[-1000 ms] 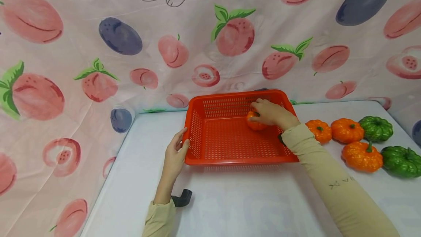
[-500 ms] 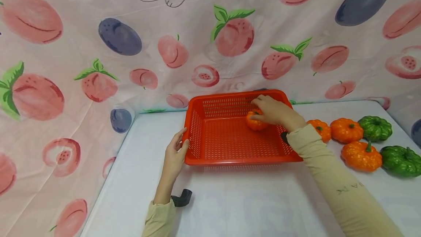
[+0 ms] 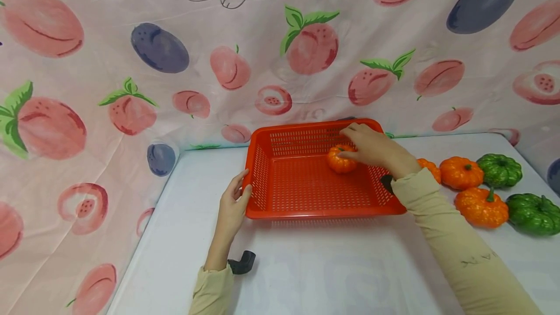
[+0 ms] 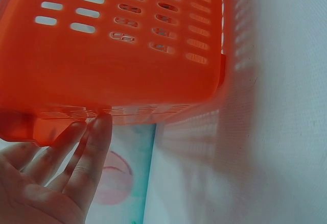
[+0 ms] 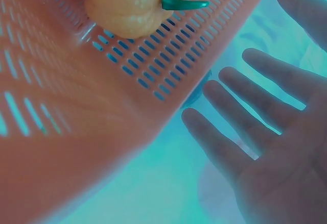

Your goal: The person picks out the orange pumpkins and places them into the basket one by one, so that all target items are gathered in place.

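A red-orange plastic basket (image 3: 323, 215) with slotted walls stands on the white table. My left hand (image 3: 232, 205) holds its left end, thumb at the rim; in the left wrist view the fingers (image 4: 94, 152) lie straight against the outside, under the rim. Inside, toward the right rear, sits a small orange pumpkin (image 3: 338, 160), its green stem visible in the right wrist view. Over the basket's right end is my right hand (image 3: 378, 147). Its fingers (image 5: 240, 106) are spread and apart from the pumpkin in the right wrist view, holding nothing.
Right of the basket lie orange pumpkins (image 3: 481, 208), one partly hidden by my right arm, and green pumpkins (image 3: 533, 214). A fruit-printed cloth (image 3: 271, 38) hangs close behind the basket. A black curved piece (image 3: 242, 263) shows beside my left wrist.
My right hand has let go of the pumpkin and drawn back to the right and slightly up. The pumpkin stays in the basket. My left hand has kept its place.
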Demonstrator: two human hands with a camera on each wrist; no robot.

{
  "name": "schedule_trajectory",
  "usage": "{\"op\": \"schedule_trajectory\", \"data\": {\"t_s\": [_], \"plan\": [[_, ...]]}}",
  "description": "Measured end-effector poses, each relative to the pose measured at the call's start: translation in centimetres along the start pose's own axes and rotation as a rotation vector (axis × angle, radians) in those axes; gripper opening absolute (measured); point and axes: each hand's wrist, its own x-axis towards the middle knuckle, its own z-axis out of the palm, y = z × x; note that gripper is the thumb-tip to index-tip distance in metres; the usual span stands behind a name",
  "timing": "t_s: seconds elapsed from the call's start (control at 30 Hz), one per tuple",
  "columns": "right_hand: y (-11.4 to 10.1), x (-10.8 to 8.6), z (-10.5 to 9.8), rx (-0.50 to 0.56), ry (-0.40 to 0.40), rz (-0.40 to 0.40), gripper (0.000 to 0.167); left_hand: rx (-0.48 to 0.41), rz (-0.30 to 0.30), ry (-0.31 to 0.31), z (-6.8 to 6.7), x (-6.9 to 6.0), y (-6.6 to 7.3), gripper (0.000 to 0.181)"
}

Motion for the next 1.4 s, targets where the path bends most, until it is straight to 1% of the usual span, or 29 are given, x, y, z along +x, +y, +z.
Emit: {"op": "schedule_trajectory", "data": {"t_s": [0.2,0.47,0.63,0.77,1.2,1.4], "plan": [[0.3,-0.7,-0.3,0.018,0.023,-0.011,0.062,0.003,-0.001,0.001,0.0,0.0,0.0,0.045],[0.6,-1.6,-0.8,0.012,0.035,-0.005,0.062,-0.008,-0.006,-0.001,0.0,0.0,0.0,0.045],[0.9,-2.1,-1.0,0.003,0.071,-0.024,0.060,-0.009,-0.007,0.001,0.0,0.0,0.0,0.045],[1.1,-2.5,-1.1,0.006,0.089,-0.016,0.060,-0.016,-0.009,0.001,0.0,0.0,0.0,0.045],[1.8,-3.9,-1.3,0.040,0.104,0.016,0.060,-0.018,-0.010,-0.005,-0.1,-0.1,0.0,0.045],[2.2,-4.3,-1.2,0.041,0.122,0.015,0.059,-0.013,-0.007,-0.002,-0.1,-0.1,0.0,0.045]]}}
